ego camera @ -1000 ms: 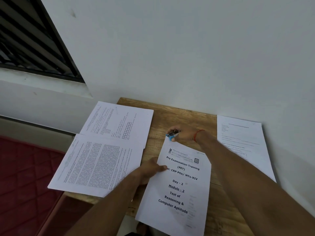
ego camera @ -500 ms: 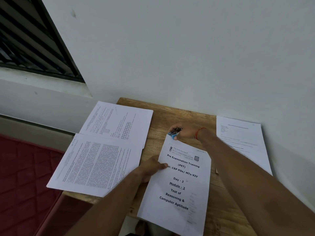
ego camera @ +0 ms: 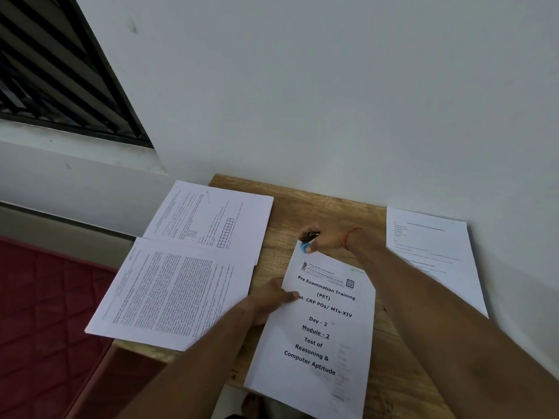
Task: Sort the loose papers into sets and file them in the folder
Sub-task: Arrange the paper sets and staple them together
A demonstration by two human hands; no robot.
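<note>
Unmoved, left hand (ego camera: 268, 301) pinches paper set (ego camera: 314, 367); right hand (ego camera: 328, 241) grips blue-black tool (ego camera: 308, 240).

Black-and-blue thing (ego camera: 309, 241) in right hand (ego camera: 328, 241): mostly hidden by fingers, cannot tell what. Left hand (ego camera: 267, 302): thumb over start of a title line on cover sheet (ego camera: 320, 334), fingers hidden at its edge. Sheet's near corner cut off at bottom of view. Print on left sheets (ego camera: 178, 291) and right sheet (ego camera: 429, 246) too small to read. Window (ego camera: 60, 71) cut off top-left.
</note>
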